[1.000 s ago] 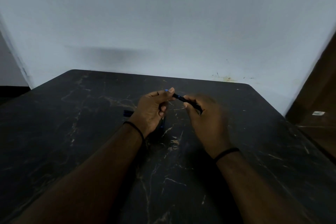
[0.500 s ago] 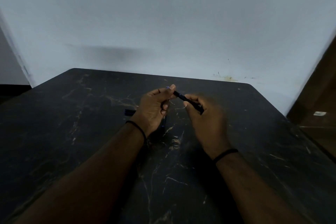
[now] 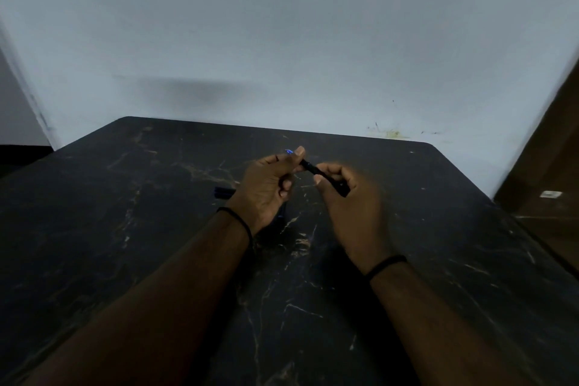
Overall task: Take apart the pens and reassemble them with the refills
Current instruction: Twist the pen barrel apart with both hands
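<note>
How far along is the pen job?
Early, it seems. Both hands hold one dark pen over the table: left hand at its blue-tipped end, right hand on the barrel. Dark pieces lie behind the left wrist, too dim to identify. No finished pen shows.

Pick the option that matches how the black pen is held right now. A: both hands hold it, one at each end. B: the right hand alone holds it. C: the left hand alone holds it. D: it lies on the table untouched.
A: the left hand pinches the blue-tipped end of the pen while the right hand curls round its other end, above the table.
</note>
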A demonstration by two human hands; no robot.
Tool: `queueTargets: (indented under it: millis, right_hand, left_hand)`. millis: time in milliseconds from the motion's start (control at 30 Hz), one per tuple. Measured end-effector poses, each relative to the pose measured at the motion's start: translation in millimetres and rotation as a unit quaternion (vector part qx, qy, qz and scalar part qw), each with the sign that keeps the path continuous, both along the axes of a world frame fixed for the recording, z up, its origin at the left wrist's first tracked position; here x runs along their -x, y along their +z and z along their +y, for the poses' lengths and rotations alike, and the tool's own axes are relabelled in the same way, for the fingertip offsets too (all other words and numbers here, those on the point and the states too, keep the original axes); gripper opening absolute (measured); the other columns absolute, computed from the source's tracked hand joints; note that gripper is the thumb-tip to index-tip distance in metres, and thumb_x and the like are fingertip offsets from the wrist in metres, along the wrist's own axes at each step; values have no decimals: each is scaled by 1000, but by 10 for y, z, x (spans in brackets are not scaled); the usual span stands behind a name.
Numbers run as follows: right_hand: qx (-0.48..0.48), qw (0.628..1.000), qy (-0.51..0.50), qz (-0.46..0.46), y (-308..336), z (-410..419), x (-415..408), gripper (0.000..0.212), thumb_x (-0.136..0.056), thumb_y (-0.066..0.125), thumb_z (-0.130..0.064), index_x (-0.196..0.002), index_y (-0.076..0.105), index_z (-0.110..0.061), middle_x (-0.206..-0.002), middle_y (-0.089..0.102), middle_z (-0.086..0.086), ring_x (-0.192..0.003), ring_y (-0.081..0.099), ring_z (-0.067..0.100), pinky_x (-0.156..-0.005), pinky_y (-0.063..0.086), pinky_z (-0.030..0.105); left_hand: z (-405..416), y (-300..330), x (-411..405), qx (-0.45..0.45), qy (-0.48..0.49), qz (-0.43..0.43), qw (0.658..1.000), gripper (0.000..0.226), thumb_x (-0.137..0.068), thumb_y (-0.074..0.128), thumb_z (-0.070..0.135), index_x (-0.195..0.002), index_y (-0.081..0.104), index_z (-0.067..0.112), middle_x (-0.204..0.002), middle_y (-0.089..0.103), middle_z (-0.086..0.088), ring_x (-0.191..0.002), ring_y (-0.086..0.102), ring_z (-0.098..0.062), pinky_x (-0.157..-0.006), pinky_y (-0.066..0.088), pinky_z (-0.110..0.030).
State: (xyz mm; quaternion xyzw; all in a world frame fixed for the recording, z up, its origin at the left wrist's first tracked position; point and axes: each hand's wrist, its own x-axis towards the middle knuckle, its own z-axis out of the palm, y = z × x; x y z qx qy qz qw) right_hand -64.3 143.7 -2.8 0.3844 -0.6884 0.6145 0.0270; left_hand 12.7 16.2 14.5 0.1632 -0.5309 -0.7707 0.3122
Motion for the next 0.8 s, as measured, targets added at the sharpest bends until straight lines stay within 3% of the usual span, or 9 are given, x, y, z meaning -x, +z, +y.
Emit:
queueTargets:
  millis: [67,167,200,267,400,533,600,700,800]
  right_hand:
    - [-10,1000,-6,14,19,14,-3,13,-92,69,-24,-104,73,-27,-93,74,-11,-87,67,-2,-77,52,16]
    - [34,983,86,-157,86,33,-20,9,-95,65,-20,-91,73,-21,-73,75,-1,-54,59,-5,-52,43,7]
    - [48,970,116,-207,100,42,-31,9,-95,65,-18,-90,73,-18,-70,74,0,-47,56,-5,-47,40,6]
    - [67,966,114,-222,102,39,-36,8,-94,66,-14,-91,72,-18,-68,73,-2,-48,56,-5,-48,41,6]
    - [24,999,10,-40,44,12,-4,12,-92,69,-20,-92,71,-32,-82,71,-14,-78,65,-3,-71,50,14]
    - [-3,996,-25,84,17,18,-4,13,-91,70,-23,-101,70,-31,-84,64,-25,-85,60,-15,-72,44,3]
    - [6,1000,-2,23,49,15,4,10,-92,69,-21,-90,69,-31,-73,68,-18,-72,61,-11,-65,43,4]
    - [36,969,107,-219,113,44,-25,11,-95,64,-17,-88,72,-21,-69,74,-4,-46,50,-1,-43,38,11]
    - [56,958,111,-257,109,46,-12,8,-93,67,-16,-89,72,-21,-71,75,-3,-46,49,-1,-42,37,12]
  left_hand:
    - [-16,-9,-8,2,2,1,1000,13,-87,67,20,-84,66,7,-69,67,1,-47,34,-7,-43,26,-20]
    - [-27,-1,-38,0,-17,17,1000,12,-90,60,11,-94,71,7,-95,74,-8,-48,35,-7,-47,25,-21]
    - [-22,4,-38,-2,-24,21,999,14,-92,58,9,-96,71,8,-100,75,-9,-48,36,-6,-48,26,-20]
    - [-5,17,-30,-8,-32,28,999,16,-92,58,12,-102,70,7,-101,75,-8,-48,37,-6,-47,26,-20]
    - [12,7,3,-4,-14,8,1000,24,-81,70,29,-96,69,9,-81,73,0,-47,36,-6,-43,27,-19]
    - [-19,-24,3,5,17,-1,1000,16,-87,69,21,-85,68,5,-71,71,-1,-44,34,-7,-42,26,-19]
    - [-28,-26,-11,8,8,11,1000,13,-88,66,17,-89,70,4,-75,73,-1,-45,34,-6,-43,26,-19]
    - [-15,-13,-25,5,-7,16,1000,16,-84,66,15,-95,73,7,-97,75,-9,-47,34,-6,-47,25,-21]
    - [3,7,-17,-7,-15,22,1000,18,-87,65,18,-100,73,8,-100,75,-9,-47,36,-6,-46,27,-20]
